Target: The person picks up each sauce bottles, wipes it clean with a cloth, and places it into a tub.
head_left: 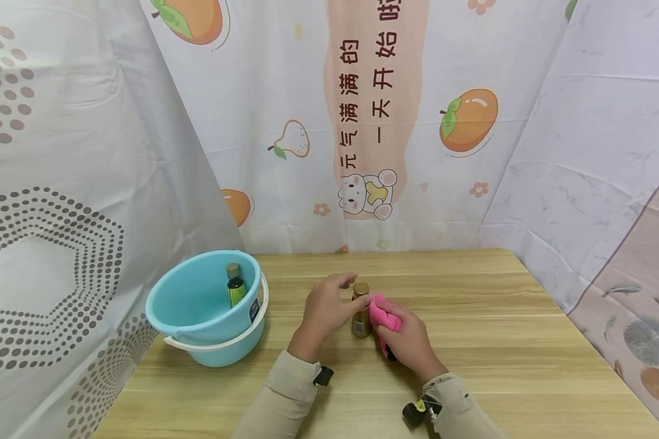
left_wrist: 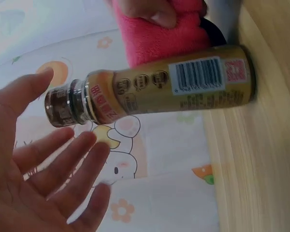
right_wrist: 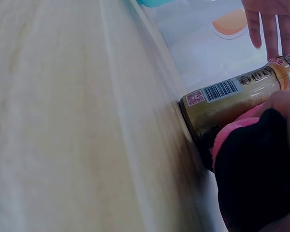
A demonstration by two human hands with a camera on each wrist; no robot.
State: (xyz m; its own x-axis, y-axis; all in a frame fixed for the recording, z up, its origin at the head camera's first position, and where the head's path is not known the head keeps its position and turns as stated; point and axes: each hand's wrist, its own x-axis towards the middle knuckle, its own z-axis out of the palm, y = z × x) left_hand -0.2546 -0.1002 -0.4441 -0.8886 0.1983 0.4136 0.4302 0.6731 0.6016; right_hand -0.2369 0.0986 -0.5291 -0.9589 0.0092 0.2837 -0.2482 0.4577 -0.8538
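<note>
A gold bottle (head_left: 360, 328) with a dark cap stands upright on the table; its barcode label faces the person. My left hand (head_left: 325, 310) is beside the cap, thumb and fingers spread to either side of it, as the left wrist view shows. In my right hand (head_left: 413, 342) is a bunched pink plush cloth (head_left: 384, 318) with a black part (right_wrist: 256, 174). The cloth lies against the right side of the bottle, covering some of its lower body in the right wrist view.
A light blue bucket (head_left: 198, 332) with a white handle stands at the table's left. Inside it is a small dark bottle (head_left: 235, 285) with a yellow-green label. A printed curtain (head_left: 285, 201) hangs behind the wooden table (head_left: 505, 366).
</note>
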